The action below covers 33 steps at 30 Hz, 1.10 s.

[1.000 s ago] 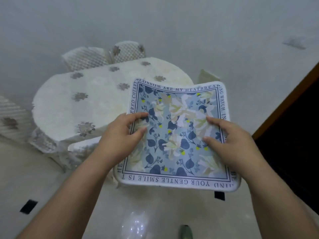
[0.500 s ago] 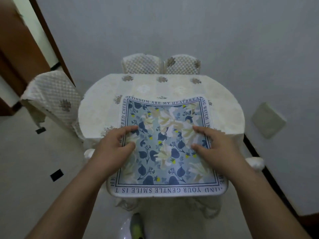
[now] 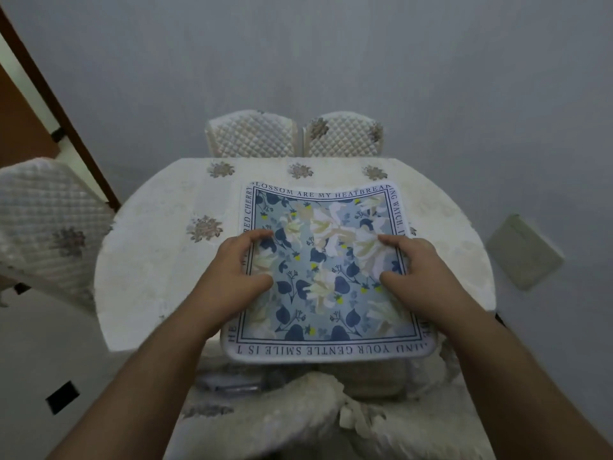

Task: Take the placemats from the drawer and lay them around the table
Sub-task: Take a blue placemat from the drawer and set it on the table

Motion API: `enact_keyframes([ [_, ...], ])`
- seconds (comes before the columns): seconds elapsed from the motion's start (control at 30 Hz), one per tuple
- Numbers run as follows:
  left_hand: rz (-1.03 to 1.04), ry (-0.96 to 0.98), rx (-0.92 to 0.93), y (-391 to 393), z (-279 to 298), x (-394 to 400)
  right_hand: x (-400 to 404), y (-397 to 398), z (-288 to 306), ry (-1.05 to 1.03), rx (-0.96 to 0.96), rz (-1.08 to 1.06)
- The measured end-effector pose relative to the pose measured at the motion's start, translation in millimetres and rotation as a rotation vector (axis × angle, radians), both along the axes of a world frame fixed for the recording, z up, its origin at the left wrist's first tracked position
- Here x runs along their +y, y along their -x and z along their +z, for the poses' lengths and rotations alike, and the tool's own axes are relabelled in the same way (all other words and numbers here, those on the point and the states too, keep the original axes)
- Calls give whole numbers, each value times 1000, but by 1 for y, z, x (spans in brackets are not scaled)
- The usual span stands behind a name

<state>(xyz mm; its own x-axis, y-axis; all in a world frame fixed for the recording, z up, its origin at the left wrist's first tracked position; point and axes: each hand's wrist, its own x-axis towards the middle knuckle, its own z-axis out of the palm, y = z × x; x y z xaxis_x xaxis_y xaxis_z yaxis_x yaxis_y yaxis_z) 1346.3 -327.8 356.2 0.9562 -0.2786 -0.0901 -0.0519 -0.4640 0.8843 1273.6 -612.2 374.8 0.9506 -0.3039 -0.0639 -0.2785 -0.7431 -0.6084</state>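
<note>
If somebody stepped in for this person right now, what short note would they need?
Left hand grips the left edge of the floral placemat; right hand grips its right edge.
The placemat hangs over the near side of the cloth-covered table; I cannot tell whether it touches the cloth yet.
Done: one placemat brought to the table.
Left: set it down flat and let go. No other placemats are in view.

There is one placemat [image 3: 326, 270], blue with flowers and words round its edge. Two hands are on it, the left hand [image 3: 232, 277] and the right hand [image 3: 421, 273]. There is one worktop [image 3: 159, 247] with a white cloth. Three padded chair backs show: two [image 3: 252, 134] [image 3: 343, 134] at the far side, one [image 3: 49, 220] on the left.
</note>
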Motion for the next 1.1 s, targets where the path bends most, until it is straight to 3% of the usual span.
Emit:
enact_keyframes([
  [0.3,68,31,34,-132,-45,-52,-63,-138,-27,-24,14,-39],
  [0.47,159,30,21,-206,-80,-83,-97,-228,-68,-129,-41,-64],
  [0.63,212,29,21,-277,-131,-106,-119,-303,-129,-86,-97,-43],
  [1.0,185,-5,21,-359,-256,-129,-142,-378,-267,-56,-160,6],
  [1.1,97,-131,61,-365,-279,-137,-149,-386,-296,-85,-36,33],
])
